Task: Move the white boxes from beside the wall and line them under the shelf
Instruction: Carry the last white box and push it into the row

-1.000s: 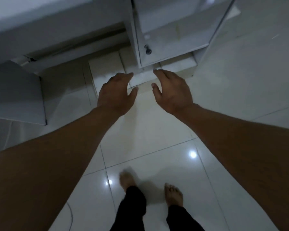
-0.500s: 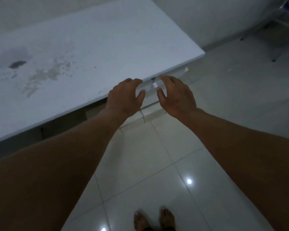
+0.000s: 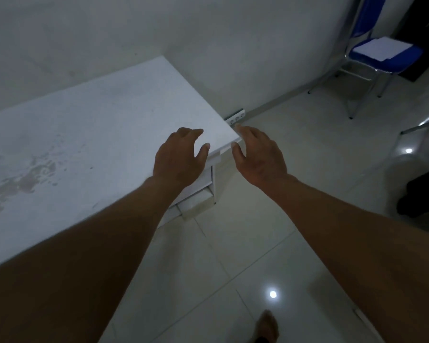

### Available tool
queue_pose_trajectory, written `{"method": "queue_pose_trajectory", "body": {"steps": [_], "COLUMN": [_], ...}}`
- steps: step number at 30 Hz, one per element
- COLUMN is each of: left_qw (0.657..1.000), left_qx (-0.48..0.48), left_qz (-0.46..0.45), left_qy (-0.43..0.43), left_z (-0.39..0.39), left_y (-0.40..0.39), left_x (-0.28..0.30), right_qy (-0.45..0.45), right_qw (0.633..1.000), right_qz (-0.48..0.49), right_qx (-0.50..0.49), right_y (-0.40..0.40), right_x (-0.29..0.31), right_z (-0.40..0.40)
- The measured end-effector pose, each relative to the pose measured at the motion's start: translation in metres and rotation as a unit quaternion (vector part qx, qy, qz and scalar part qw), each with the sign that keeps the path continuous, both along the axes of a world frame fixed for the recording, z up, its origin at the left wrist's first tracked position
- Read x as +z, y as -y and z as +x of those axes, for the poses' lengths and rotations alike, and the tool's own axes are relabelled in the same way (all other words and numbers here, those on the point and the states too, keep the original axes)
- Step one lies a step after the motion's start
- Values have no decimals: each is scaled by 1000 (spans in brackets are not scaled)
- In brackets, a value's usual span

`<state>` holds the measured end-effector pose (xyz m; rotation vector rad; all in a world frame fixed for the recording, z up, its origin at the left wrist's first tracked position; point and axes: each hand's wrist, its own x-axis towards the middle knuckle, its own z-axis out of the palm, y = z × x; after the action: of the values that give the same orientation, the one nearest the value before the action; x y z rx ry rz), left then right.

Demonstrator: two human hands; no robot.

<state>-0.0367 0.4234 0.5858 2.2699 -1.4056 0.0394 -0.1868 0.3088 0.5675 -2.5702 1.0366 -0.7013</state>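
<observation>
both hands are out in front with nothing in them. left hand (image 3: 177, 158) hovers over the near corner of the white worktop (image 3: 92, 134), fingers (image 3: 191, 131) loosely curled and spread apart, thumb sticking out to the side. right hand (image 3: 259, 154) is just past the worktop's corner, over the floor (image 3: 295, 219), fingers relaxed and apart too, not touching anything as far as i can see.

white boxes (image 3: 192, 203) sit on the floor tucked under the worktop's end, right below the left wrist. only their front edges peek out, so can't tell how many there are.

worktop top has some dark smudgy stains on the left side. a white power strip (image 3: 237, 117) lies at the base of the wall (image 3: 233, 45) just behind the worktop's corner. blue chair (image 3: 382, 53) with white paper on its seat stands in the far right corner. one bare foot (image 3: 266, 326) shows at the bottom, and the glossy tiles have a couple of bright light reflections.
</observation>
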Motion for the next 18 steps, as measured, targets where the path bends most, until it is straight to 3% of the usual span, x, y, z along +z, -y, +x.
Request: {"method": "queue_pose_trajectory", "body": {"steps": [10, 18], "left_qw": [1000, 998], "left_qx": [25, 43], "left_qz": [12, 31], "left_qy": [-5, -41], "left_z": [-14, 17], "left_y": [135, 234], "left_x": [12, -20], "right_qy": [-24, -16], "right_qw": [999, 998], "right_qz": [14, 37], "right_qx": [24, 38], "right_y": [152, 253], "right_x": [0, -24], "right_z": [-20, 15]}}
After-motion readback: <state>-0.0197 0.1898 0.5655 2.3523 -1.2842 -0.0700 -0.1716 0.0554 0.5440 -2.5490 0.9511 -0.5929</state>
